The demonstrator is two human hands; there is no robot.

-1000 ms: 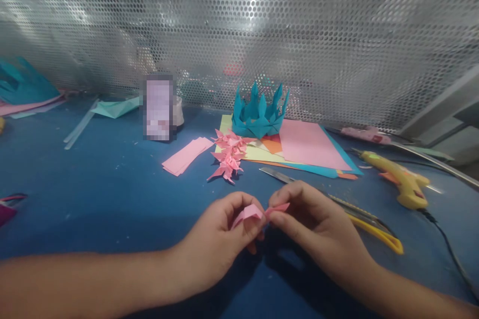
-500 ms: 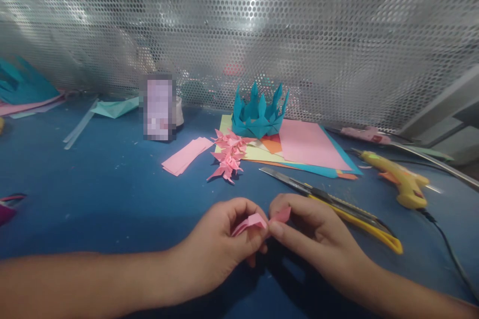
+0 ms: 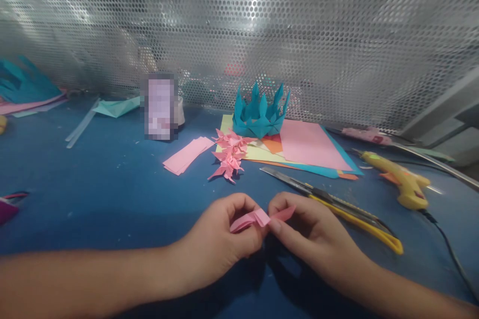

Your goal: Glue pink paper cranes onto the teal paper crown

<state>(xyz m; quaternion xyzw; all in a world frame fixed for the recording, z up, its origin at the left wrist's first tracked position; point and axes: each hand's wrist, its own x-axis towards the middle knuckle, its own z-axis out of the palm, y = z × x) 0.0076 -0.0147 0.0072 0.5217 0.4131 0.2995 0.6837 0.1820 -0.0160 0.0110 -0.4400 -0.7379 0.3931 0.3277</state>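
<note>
Between my two hands is a small folded pink paper piece. My left hand is closed on its left part, the thumb below and the fingers curled behind. My right hand pinches the right end between thumb and forefinger, and a pointed flap sticks out past the pinch. Part of the fold is hidden by the fingers. Beyond my hands lie a cluster of spiky folded pink paper pieces and a fanned stack of pink paper strips. A yellow-handled cutter knife rests by my right hand.
A blue paper crown stands on coloured paper sheets. At right are a yellow glue gun with its cord and a pink glue gun. A blurred-out upright object stands left of centre, before a perforated metal panel.
The left thumb has shifted down, so more of the folded pink paper shows. The flap at the right hand reaches out farther. Both hands keep their hold.
</note>
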